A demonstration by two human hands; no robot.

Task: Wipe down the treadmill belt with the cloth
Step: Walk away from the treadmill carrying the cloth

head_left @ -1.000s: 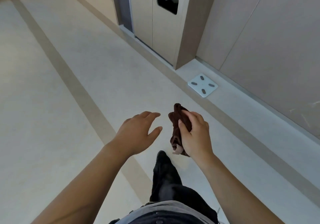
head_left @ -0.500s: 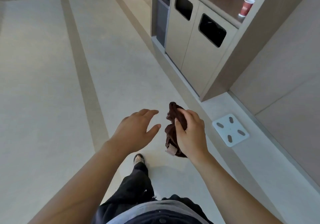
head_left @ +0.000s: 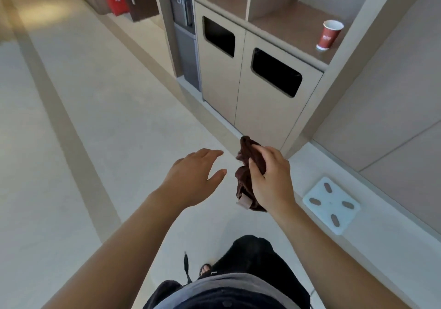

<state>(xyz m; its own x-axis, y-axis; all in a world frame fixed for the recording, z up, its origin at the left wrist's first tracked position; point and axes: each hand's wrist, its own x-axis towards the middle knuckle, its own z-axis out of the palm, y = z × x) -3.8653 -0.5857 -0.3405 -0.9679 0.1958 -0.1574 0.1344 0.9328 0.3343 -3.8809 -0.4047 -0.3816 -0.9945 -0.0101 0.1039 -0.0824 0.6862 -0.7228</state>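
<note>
Person viewed from above. The left hand (head_left: 193,177) and right hand (head_left: 272,182) are bare, and the forearms (head_left: 133,232) are uncovered to the frame's edge. A grey garment (head_left: 214,287) lies at the waist over loose black trousers (head_left: 257,258). A thin black strap (head_left: 186,265) hangs beside them. An open-toed sandal (head_left: 204,269) is worn on one foot.

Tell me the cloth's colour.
Dark brown, with a pale tag; the cloth shows in the head view, gripped by the right hand.

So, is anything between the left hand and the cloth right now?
Nothing. In the head view the left hand hovers apart from the cloth gripped by the right hand; only floor shows between.
</note>
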